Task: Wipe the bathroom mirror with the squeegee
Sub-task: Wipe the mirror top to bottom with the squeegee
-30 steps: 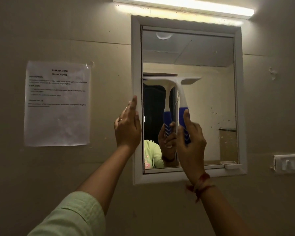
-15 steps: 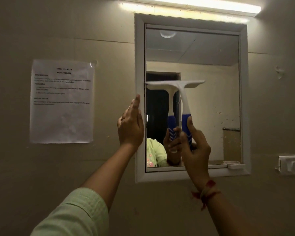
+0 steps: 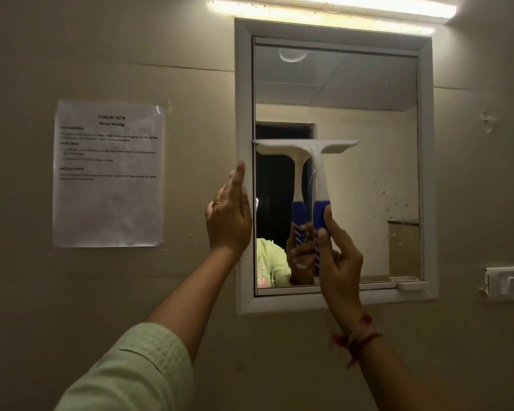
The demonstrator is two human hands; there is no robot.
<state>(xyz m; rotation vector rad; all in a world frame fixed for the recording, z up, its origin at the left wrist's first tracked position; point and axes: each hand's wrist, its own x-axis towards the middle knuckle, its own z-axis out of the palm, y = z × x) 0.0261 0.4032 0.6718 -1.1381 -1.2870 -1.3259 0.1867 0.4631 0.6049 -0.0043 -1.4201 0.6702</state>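
One white-framed mirror (image 3: 368, 120) fills the upper centre of the frame. The left hand (image 3: 229, 216) lies flat, fingers together, against its left frame edge. The right hand (image 3: 340, 259) grips the blue handle of the squeegee (image 3: 315, 161), blade pressed across the glass mid-height, centre frame.

Paper notice (image 3: 108, 173) text blurred, unreadable

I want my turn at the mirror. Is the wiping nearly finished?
Not yet. The right hand holds the squeegee halfway down the mirror; the left hand rests on its frame. Specks show on the right side, unwiped.
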